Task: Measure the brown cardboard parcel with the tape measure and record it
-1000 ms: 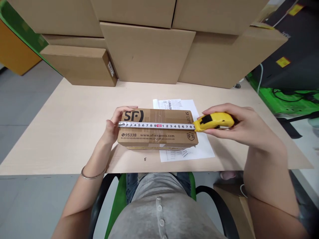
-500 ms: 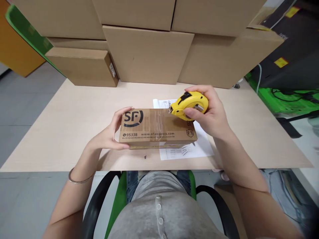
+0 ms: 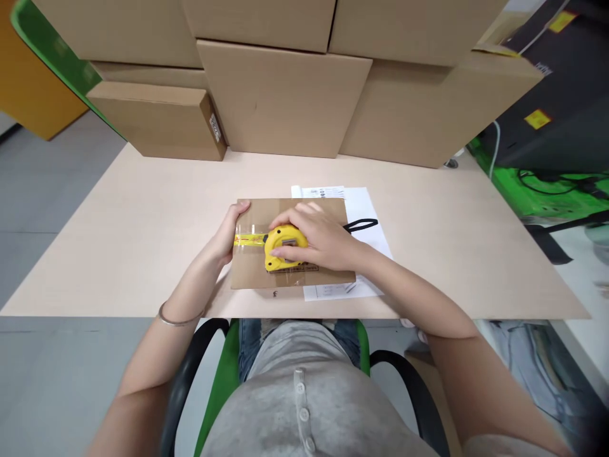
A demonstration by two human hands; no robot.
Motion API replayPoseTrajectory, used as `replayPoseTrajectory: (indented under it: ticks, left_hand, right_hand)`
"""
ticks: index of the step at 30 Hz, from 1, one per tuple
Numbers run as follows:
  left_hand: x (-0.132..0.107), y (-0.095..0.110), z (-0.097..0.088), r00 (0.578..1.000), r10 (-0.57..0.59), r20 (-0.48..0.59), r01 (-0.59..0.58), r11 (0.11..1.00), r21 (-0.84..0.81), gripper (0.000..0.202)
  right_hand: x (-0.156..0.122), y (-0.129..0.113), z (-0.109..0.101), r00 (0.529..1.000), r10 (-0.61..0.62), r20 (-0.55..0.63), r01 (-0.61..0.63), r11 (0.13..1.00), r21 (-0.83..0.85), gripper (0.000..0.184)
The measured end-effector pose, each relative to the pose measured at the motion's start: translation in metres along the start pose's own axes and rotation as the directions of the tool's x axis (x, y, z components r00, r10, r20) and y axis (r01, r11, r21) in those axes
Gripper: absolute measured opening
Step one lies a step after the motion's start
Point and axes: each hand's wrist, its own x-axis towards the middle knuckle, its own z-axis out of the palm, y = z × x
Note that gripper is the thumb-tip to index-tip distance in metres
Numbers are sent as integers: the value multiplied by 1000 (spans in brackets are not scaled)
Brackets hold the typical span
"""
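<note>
A person sits at a pale wooden desk [image 3: 118,241], near the middle of its front edge. A small cardboard box [image 3: 328,212] lies flat there, its long axis running left to right along that edge. The right hand [image 3: 323,238] closes its fingers around a yellow tape measure [image 3: 280,249] resting on the box top. A short length of yellow blade [image 3: 248,239] runs left along the box's long axis to its left end. There the left hand [image 3: 227,233] presses on the blade tip and that end of the box, fingers narrow. The box looks light and stiff, best held by its short ends; its taped top may be slick. A printed sheet [image 3: 364,206] lies under the box's right end. Larger cartons [image 3: 280,95] are stacked along the back edge.
</note>
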Motion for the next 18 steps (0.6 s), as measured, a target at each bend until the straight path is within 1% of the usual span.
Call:
replayPoseTrajectory:
  ticks: [2, 5, 7, 8, 9, 10, 11, 13, 14, 15, 16, 17, 18]
  left_hand:
    - [5, -4, 0, 1000, -9, 13, 9, 1000, 5, 32]
    - [3, -4, 1, 1000, 28, 11, -28, 1000, 12, 30]
    - [-4, -2, 3, 999, 34, -11, -33, 999, 19, 30]
    - [-8, -1, 4, 1000, 11, -18, -11, 1000, 22, 31]
    - [-11, 0, 5, 1000, -24, -17, 24, 999, 21, 34]
    - [-12, 0, 6, 998, -60, -16, 61, 998, 16, 37]
    - [-13, 0, 6, 996, -88, -20, 89, 996, 10, 39]
    - [-9, -2, 5, 993, -111, -48, 111, 994, 0, 36]
    - [-6, -3, 4, 991, -115, -63, 115, 993, -4, 34]
    - [-3, -4, 2, 990, -120, -73, 120, 993, -4, 32]
    - [-1, -5, 1, 989, -123, -82, 124, 992, -2, 31]
    - [2, -5, -1, 988, -126, -89, 127, 992, 1, 30]
    - [3, -6, -1, 988, -126, -94, 127, 992, 5, 30]
  right_hand:
    - [4, 7, 6, 1000, -2, -7, 2, 998, -58, 43]
    - [9, 12, 11, 998, -44, -52, 36, 989, -141, 43]
    - [9, 16, 10, 985, -80, -153, 54, 984, -170, 43]
    - [6, 19, 7, 969, -80, -232, 42, 985, -168, 44]
    - [1, 24, 1, 944, -64, -324, 14, 988, -155, 45]
    - [-6, 30, -6, 906, -37, -421, -23, 990, -136, 46]
    - [-17, 37, -15, 865, 20, -502, -90, 989, -116, 46]
    - [-44, 53, -34, 787, 173, -592, -266, 961, -74, 45]
    - [-59, 61, -42, 749, 350, -563, -470, 879, -79, 46]
    - [-74, 67, -48, 717, 528, -455, -641, 755, -135, 49]
    - [-89, 72, -51, 703, 594, -391, -686, 710, -156, 48]
    - [-101, 76, -50, 677, 668, -310, -733, 649, -201, 50]
    - [-111, 77, -46, 662, 712, -236, -749, 617, -242, 50]
